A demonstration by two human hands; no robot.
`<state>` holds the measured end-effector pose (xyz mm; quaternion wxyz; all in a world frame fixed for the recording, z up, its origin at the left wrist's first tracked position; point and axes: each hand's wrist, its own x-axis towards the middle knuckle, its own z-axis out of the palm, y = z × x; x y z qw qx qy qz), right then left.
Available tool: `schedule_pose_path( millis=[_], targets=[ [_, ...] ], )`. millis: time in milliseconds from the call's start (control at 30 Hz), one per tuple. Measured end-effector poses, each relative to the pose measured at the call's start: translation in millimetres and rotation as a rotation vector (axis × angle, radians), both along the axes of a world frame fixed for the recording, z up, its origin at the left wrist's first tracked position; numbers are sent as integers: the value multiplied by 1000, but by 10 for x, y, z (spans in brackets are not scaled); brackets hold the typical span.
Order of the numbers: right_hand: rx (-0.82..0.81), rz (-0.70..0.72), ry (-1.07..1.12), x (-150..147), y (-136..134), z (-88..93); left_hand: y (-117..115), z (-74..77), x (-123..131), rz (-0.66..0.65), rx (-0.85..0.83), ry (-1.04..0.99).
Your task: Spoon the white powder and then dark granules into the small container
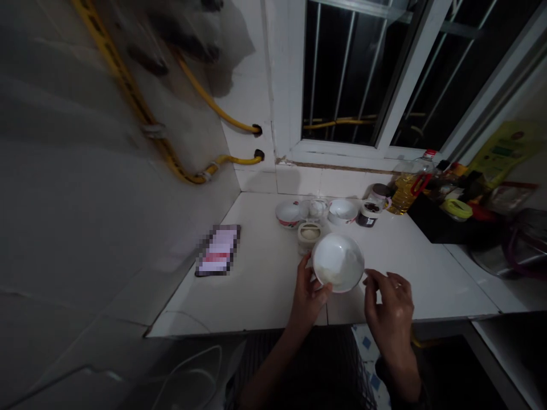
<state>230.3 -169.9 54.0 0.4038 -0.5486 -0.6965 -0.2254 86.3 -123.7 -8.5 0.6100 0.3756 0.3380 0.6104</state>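
A small white bowl [342, 256], tilted toward me, is in my left hand [310, 293], which grips its lower left rim with the thumb in front. A pale patch of something lies in the bottom of the bowl; I cannot tell what it is. Beside the right rim hovers my right hand [391, 299], its fingers bent and drawn together. Whether anything small is pinched there is too dark to make out. Just behind the bowl stands an open square container [309, 232] with pale powdery contents.
Farther back are a flower-patterned bowl [288, 215], a clear dish [314, 208], another white bowl [343, 212] and a dark-filled jar [368, 214]. A phone [219, 250] lies left on the counter [256, 285]. An oil bottle [405, 188] stands right, by a black box [431, 222].
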Motion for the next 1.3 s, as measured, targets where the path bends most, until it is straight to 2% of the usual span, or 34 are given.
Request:
schedule_pose_path(
  millis=[67, 167, 267, 367, 433, 533, 567, 733, 800, 900, 967, 1033, 1167, 1300],
  targets=[
    [73, -88, -8, -28, 72, -32, -25, 11, 25, 3, -5, 2],
    [83, -52, -11, -104, 152, -47, -61, 15, 62, -39, -14, -6],
    [23, 141, 6, -150, 129, 4, -65, 1, 58, -114, -29, -11],
    [-128, 382, -25, -76, 46, 80, -32, 0, -15, -159, -3, 0],
    [-130, 370, -36, 16, 14, 105, -7, 11, -76, -169, 32, 15],
    [-16, 204, -26, 109, 21, 103, 11, 25, -131, -213, 56, 49],
    [-6, 191, -27, 115, 27, 103, 12, 25, -137, -232, 57, 57],
    [-221, 424, -46, 81, -37, 173, 21, -1, -161, -276, 61, 96],
    [-255, 434, -29, 119, -83, 196, 32, -16, -185, -266, 53, 116],
    [-275, 268, 95, 233, -123, 176, 40, -27, -211, -233, 32, 114],
    [-343, 137, 221, 301, -123, 137, 33, -16, -211, -216, 16, 134],
    [-449, 70, 364, 324, -100, 94, 20, 7, -199, -206, 1, 165],
    [-678, 161, 760, 225, 6, 22, -5, 48, -153, -204, -8, 183],
    [-730, 256, 1105, 123, 118, -34, -1, 24, -120, -259, -26, 163]
  ],
)
